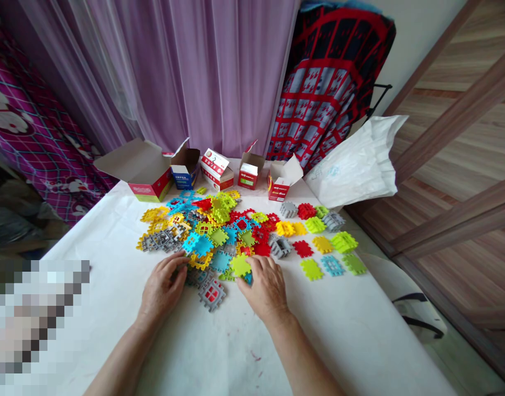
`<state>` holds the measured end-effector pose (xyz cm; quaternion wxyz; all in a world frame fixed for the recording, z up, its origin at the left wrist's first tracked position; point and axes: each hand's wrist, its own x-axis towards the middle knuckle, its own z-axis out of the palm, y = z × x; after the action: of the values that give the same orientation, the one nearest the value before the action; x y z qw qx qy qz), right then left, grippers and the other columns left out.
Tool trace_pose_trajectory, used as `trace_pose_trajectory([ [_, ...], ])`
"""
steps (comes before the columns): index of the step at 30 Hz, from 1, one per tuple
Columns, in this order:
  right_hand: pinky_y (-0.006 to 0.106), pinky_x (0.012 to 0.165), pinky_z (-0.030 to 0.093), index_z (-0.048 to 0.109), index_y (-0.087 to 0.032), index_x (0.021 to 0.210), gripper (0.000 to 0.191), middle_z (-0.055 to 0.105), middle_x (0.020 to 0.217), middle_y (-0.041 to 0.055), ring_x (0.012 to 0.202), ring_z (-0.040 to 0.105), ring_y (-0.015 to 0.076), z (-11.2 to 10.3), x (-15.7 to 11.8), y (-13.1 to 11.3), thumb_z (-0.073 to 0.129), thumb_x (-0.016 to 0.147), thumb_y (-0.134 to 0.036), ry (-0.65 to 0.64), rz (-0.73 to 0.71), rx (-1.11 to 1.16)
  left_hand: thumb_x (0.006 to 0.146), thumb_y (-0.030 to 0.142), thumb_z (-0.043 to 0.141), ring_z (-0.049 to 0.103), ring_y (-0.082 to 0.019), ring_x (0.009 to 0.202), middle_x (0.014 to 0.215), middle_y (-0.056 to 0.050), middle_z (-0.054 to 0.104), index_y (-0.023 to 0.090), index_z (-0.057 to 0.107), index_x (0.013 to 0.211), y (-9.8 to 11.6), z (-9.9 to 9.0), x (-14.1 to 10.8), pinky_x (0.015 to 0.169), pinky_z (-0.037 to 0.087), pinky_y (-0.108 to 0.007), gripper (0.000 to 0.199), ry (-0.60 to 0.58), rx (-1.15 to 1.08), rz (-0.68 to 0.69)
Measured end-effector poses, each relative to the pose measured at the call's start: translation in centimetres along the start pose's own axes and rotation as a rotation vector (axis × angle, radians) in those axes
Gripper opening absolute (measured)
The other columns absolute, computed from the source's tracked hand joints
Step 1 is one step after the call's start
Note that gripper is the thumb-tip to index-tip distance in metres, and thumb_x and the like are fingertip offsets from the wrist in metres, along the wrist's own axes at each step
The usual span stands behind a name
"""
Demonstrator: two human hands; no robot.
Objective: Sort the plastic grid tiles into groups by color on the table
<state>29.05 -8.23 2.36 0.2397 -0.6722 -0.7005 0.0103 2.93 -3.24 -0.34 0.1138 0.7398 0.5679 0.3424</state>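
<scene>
A heap of flat plastic building pieces in yellow, blue, red, green and grey lies mid-table. My right hand [269, 286] pinches a lime green square piece [240, 265] at the heap's front right. At the front left, my left hand [165, 283] has its fingers curled beside the heap; whether they grip anything is hidden. Between the hands lies a grey frame piece with a red centre [212, 294]. To the right of the heap are separate pieces and stacks, among them a red square [303, 248], a blue piece [332, 265] and a lime green square [311, 269].
Several open cardboard boxes line the back of the white table [219, 357], including a large one [147, 170] and a blue one [185, 175]. A white bag [355, 165] stands at the back right. A white chair [417, 313] is beyond the right edge.
</scene>
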Motion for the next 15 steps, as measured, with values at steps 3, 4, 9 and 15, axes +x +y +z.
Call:
trace_pose_trajectory([
  [3,0.039,0.086,0.043,0.065,-0.022,0.103,0.025,0.069,0.111,0.0095,0.103,0.058,0.0265,0.1,0.0,0.0,0.072,0.081,-0.032,-0.014,-0.007,-0.016,0.089,0.045,0.046,0.068,-0.022,0.105,0.118,-0.006,0.072,0.025,0.070,0.099,0.0,0.1,0.0,0.097,0.053,-0.036,0.033,0.002,0.008,0.004],
  [4,0.039,0.086,0.042,0.065,-0.022,0.103,0.024,0.069,0.111,0.0094,0.102,0.058,0.0261,0.2,0.0,0.0,0.071,0.082,-0.032,-0.008,-0.012,-0.018,0.088,0.045,0.046,0.068,-0.022,0.105,0.117,-0.006,0.072,0.025,0.070,0.098,0.1,0.0,0.0,0.097,0.053,-0.037,0.033,0.001,0.007,0.001],
  [9,0.037,0.082,0.042,0.064,-0.021,0.104,0.023,0.072,0.107,0.0082,0.097,0.061,0.0244,0.4,-0.1,0.3,0.070,0.083,-0.029,0.063,-0.052,-0.006,0.089,0.044,0.045,0.068,-0.022,0.104,0.117,-0.007,0.073,0.024,0.070,0.097,0.8,-0.5,0.2,0.096,0.054,-0.037,0.033,-0.013,0.018,-0.009],
  [15,0.037,0.080,0.044,0.064,-0.020,0.103,0.025,0.073,0.102,0.0081,0.094,0.063,0.0247,0.3,0.1,0.4,0.071,0.081,-0.031,0.126,-0.078,0.040,0.088,0.044,0.045,0.069,-0.022,0.103,0.116,-0.007,0.073,0.024,0.070,0.096,1.3,-0.7,0.4,0.095,0.054,-0.038,0.033,-0.017,0.025,0.010],
])
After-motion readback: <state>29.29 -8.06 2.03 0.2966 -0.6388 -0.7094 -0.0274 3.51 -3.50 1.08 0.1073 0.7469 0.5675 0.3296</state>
